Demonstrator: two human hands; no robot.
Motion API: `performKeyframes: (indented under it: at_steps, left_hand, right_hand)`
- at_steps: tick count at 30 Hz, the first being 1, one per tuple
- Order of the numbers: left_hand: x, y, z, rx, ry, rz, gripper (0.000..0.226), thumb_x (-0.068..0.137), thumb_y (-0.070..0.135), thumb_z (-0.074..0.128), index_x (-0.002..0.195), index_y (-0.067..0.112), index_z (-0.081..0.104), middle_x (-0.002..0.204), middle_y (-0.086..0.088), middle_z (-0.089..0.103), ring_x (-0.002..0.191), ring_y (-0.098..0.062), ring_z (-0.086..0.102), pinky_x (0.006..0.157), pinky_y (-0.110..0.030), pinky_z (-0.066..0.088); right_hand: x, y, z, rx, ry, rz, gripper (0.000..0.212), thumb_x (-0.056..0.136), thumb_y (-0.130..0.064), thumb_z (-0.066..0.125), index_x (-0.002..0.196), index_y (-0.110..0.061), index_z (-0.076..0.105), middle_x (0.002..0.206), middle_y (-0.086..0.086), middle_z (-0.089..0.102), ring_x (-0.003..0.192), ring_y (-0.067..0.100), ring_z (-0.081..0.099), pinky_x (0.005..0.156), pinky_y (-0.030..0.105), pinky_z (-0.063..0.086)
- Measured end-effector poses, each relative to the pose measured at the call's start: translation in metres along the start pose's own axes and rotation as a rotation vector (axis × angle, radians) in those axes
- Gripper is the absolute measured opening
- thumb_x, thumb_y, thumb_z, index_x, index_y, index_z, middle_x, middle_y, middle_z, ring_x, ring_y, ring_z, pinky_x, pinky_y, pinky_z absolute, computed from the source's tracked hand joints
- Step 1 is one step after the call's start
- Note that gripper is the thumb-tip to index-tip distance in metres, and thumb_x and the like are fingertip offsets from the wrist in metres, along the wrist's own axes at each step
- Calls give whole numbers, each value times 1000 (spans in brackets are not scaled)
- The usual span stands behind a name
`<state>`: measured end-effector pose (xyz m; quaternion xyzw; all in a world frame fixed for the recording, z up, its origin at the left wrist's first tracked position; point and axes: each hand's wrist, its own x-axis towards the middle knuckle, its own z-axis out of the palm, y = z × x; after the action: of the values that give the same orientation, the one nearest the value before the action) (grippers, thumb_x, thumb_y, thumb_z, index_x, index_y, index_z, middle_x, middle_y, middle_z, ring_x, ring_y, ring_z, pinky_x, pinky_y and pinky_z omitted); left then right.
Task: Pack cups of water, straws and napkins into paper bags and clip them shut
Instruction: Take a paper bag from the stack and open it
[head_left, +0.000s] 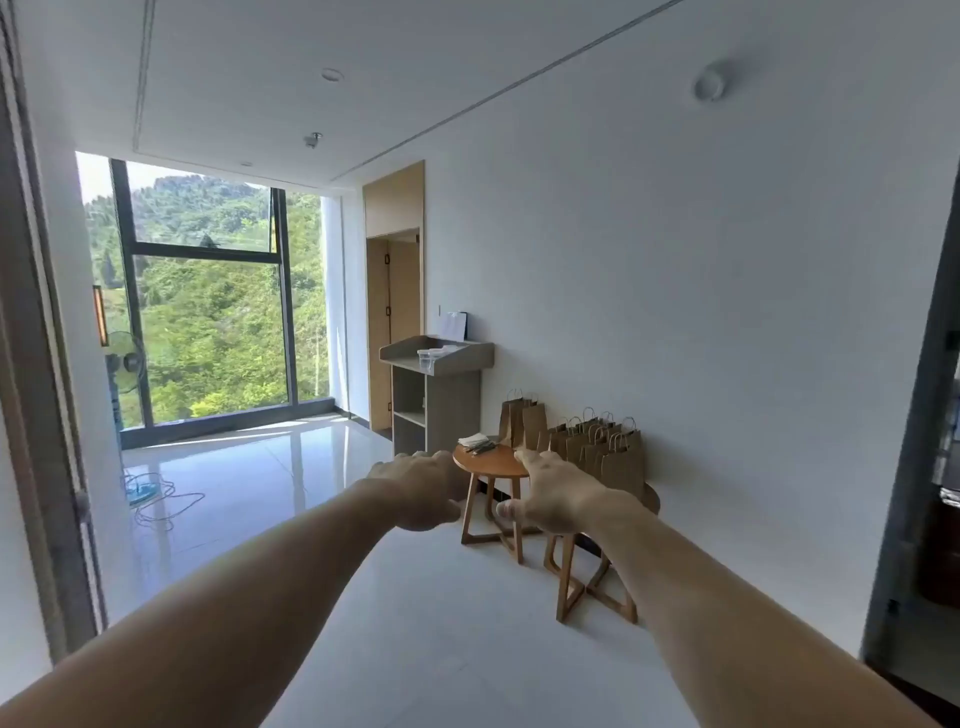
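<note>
Out in front of me, above the white floor (415, 623), I am holding both arms straight forward, palms facing down. My left hand (415, 486) is hanging loose, its fingers slackly bent and gripping nothing. My right hand (558, 493) is lying flat in the air with its fingers nearly straight, also holding and touching nothing. Beyond them, napkins (474, 439) are lying at the far edge of a round wooden table (493, 464). Brown paper bags (608, 452) are standing clustered to its right. Clear cups (428, 358) are sitting at the front edge of a grey stand (467, 356).
</note>
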<state>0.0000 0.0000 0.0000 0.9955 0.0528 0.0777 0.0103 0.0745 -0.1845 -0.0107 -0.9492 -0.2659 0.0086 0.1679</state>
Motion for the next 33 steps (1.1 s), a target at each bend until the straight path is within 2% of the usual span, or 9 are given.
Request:
performKeyframes:
  at_steps: [4,7,14,23,29,33]
  left_hand:
    - [2,2,22,5,-64,-42,63,90,47,55,145,21,37,141,-4,49,126,-26,47,91,-37,42]
    - [9,-4,48,6,-136,-47,64,91,47,54,146,20,36,142,-3,47,128,-26,45,93,-38,41]
    - [68,-48,104,-50,-240,-111,67,91,46,54,149,19,32,144,-2,45,128,-25,45,91,-36,41]
    - [195,-97,142,-72,-268,-63,65,91,45,55,146,18,36,139,-3,49,122,-24,49,80,-33,38]
    - [278,-113,162,-87,-280,-49,68,91,45,55,150,18,32,145,-3,46,127,-24,47,85,-32,41]
    - [341,-118,177,-80,-270,-70,64,90,45,55,146,18,37,142,-3,48,124,-25,48,84,-33,41]
  right_hand:
    - [11,13,19,-60,-69,33,86,84,-61,62,151,-20,28,156,3,29,139,29,36,109,46,40]
    - [27,18,47,-54,-131,27,87,85,-60,63,152,-17,28,158,6,27,143,29,30,114,47,33]
    - [97,27,103,-54,-248,32,86,86,-57,63,154,-20,26,161,5,23,146,31,26,114,48,31]
    - [227,38,121,-38,-270,77,85,86,-54,65,153,-20,27,161,4,23,145,29,28,114,47,34]
    - [308,66,130,-22,-286,109,86,84,-57,65,153,-20,27,158,5,26,141,30,34,110,48,39]
    - [372,96,133,-28,-289,105,87,83,-59,65,152,-20,29,156,5,28,140,31,36,109,47,40]
